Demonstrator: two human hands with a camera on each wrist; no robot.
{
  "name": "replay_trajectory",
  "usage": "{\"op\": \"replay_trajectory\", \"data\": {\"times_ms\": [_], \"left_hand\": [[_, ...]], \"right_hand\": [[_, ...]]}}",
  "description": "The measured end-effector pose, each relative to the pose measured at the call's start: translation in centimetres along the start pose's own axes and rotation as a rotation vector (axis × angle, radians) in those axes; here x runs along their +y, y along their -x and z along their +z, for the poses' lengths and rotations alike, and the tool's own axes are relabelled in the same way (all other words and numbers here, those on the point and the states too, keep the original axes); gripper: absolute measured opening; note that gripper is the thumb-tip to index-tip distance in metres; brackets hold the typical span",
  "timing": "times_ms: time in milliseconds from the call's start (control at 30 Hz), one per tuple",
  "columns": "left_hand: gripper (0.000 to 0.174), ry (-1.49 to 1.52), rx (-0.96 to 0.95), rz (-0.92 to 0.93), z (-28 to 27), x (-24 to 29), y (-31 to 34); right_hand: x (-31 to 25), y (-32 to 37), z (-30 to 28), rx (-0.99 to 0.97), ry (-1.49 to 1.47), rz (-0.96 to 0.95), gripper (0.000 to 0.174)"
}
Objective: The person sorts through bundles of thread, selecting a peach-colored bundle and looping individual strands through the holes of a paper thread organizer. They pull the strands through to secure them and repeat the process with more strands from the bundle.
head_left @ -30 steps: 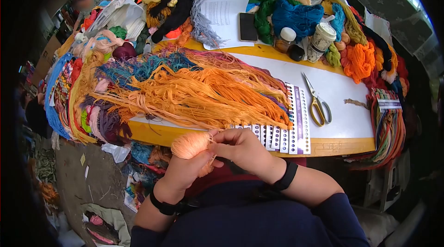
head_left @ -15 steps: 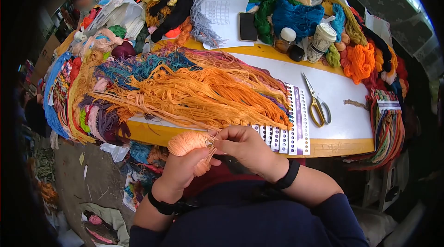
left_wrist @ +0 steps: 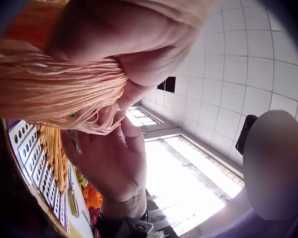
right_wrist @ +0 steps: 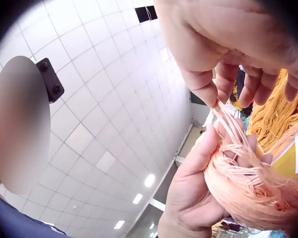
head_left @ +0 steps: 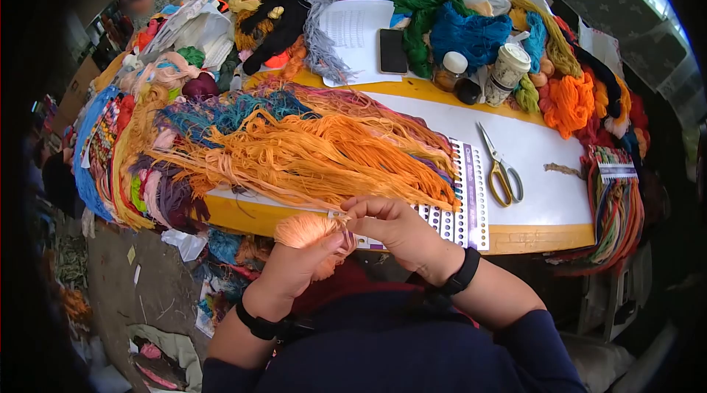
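Observation:
A peach thread skein (head_left: 303, 231) is gripped in the left hand (head_left: 294, 266) just off the table's front edge. The right hand (head_left: 401, 234) pinches a few of its strands at the skein's right end. In the right wrist view, thumb and forefinger of the right hand (right_wrist: 233, 44) draw several strands up from the skein (right_wrist: 248, 183), while the left hand (right_wrist: 191, 193) wraps round it. The left wrist view shows the skein (left_wrist: 54, 84) with looped strands between the left hand (left_wrist: 124, 39) and the right hand (left_wrist: 114, 163).
Orange thread (head_left: 317, 157) lies across the table over punched cards (head_left: 468, 194). Scissors (head_left: 503, 168) lie right of them. Behind are a phone (head_left: 392, 51), a paper sheet (head_left: 353, 32), a lidded cup (head_left: 508, 72), a jar (head_left: 451, 69) and blue yarn (head_left: 468, 33).
The right hand has moved slightly up and right, with strands stretching from the skein to its fingers. The left hand keeps its grip, and the head view has shifted a little.

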State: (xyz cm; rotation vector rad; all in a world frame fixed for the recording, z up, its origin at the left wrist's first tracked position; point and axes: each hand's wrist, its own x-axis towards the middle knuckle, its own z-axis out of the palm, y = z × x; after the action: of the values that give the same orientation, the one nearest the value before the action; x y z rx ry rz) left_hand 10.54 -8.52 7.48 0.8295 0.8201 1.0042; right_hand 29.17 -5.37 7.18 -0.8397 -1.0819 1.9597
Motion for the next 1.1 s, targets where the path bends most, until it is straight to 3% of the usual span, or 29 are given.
{"op": "replay_trajectory", "data": {"times_ms": [67, 167, 300, 567, 633, 700, 800, 833, 867, 933, 967, 1000, 1067, 1100], "left_hand": [[0.023, -0.015, -0.009, 0.034, 0.2, -0.1, -0.1], [0.031, -0.030, -0.074, -0.003, 0.2, -0.1, -0.1], [0.032, -0.037, 0.021, 0.033, 0.9, 0.1, 0.1], [0.032, -0.084, 0.005, 0.016, 1.3, 0.0, 0.2], [0.021, -0.107, 0.046, 0.031, 1.7, 0.1, 0.4], [0.021, -0.111, 0.032, 0.027, 1.0, -0.7, 0.2], [0.022, 0.020, 0.026, 0.013, -0.6, 0.0, 0.9], [0.022, 0.154, 0.035, 0.002, -1.2, 0.4, 1.2], [0.020, 0.202, 0.054, 0.112, -1.3, 0.8, 1.1], [0.018, 0.315, 0.410, 0.248, -2.2, 2.6, 1.9], [0.017, 0.398, 0.463, 0.279, -4.4, 2.8, 2.4], [0.017, 0.480, 0.517, 0.310, -7.6, 3.0, 3.0], [0.015, 0.414, 0.475, 0.412, -15.3, 2.7, 4.3], [0.013, 0.409, 0.618, 0.412, -16.9, 3.4, 5.1]], "right_hand": [[-0.1, 0.3, 0.2, 0.086, -0.065, 0.042, 0.012], [0.2, 0.5, -0.1, 0.061, -0.087, 0.023, 0.015], [-0.5, 0.9, 0.5, 0.088, -0.103, 0.068, 0.017], [-1.5, 1.1, 1.0, 0.134, 0.290, 0.028, 0.019], [-1.2, 1.0, 0.9, 0.139, 0.365, 0.017, 0.018], [-0.8, 0.8, 0.5, 0.143, 0.440, 0.004, 0.016], [-0.9, 0.9, -0.3, 0.132, 0.288, -0.096, 0.012], [-1.8, 1.2, -1.0, 0.084, -0.004, -0.125, 0.012], [-2.8, 1.7, -1.9, 0.038, -0.298, -0.154, 0.012], [-5.2, 4.3, -4.5, -0.143, -0.631, -0.182, 0.014], [-6.1, 5.7, -5.5, -0.151, -0.679, -0.271, 0.013], [-7.0, 7.1, -6.6, -0.124, -0.665, -0.342, 0.011], [-9.3, 10.1, -9.5, 0.130, -0.560, -0.371, 0.008], [-10.4, 11.3, -11.4, 0.252, -0.446, -0.380, 0.016]]}}
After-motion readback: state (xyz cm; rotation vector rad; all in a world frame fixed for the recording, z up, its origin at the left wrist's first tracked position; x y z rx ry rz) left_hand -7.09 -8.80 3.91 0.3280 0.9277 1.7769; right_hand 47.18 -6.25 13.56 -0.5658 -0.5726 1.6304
